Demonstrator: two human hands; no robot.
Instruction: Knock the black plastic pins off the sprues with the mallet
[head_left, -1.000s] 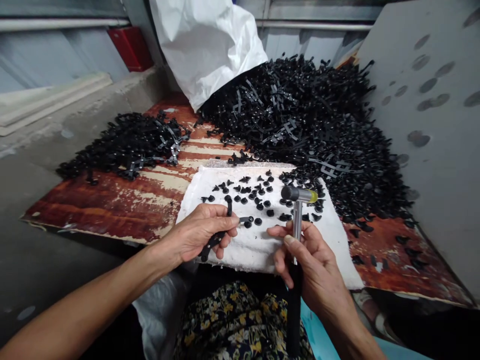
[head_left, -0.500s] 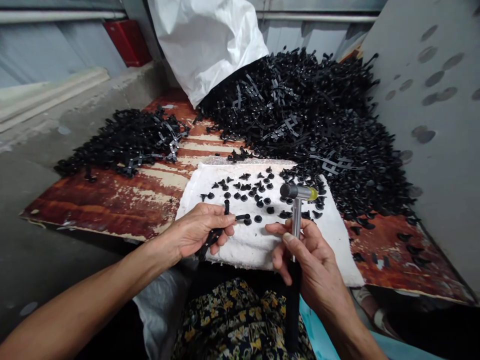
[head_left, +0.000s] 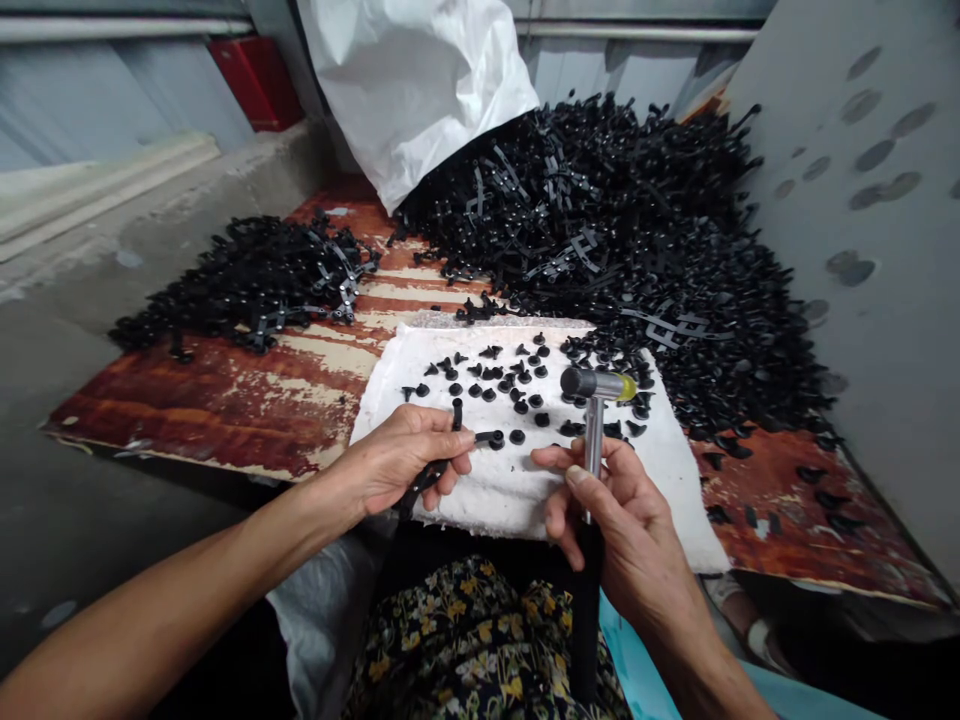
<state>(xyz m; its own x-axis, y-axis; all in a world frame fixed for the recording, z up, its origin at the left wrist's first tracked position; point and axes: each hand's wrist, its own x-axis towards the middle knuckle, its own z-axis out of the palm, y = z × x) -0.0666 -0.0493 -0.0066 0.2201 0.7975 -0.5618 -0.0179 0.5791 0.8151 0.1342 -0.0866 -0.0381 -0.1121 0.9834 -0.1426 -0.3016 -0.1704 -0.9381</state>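
Observation:
My left hand (head_left: 409,455) is closed on a black jointed linkage (head_left: 421,485), whose two arm ends stick out past the fingers over the white cloth (head_left: 465,500). One of those ends lies beside a small black flanged cap (head_left: 517,437); whether it touches a cap beneath it I cannot tell. In my right hand (head_left: 619,500) is a small mallet (head_left: 594,440), held upright by its black grip and metal shaft. The mallet's head has one dark face and one yellow face. Several black caps (head_left: 491,373) are scattered over the cloth ahead of both hands.
A large heap of black parts (head_left: 637,200) covers the back right of the worn red board (head_left: 187,410). To the left lies a smaller pile of linkages (head_left: 255,270). A white sack (head_left: 420,90) hangs at the back, and a grey spotted panel (head_left: 885,300) stands at right.
My left hand and the linkage have shifted very slightly to the right. The mallet and my right hand stay in the same pose.

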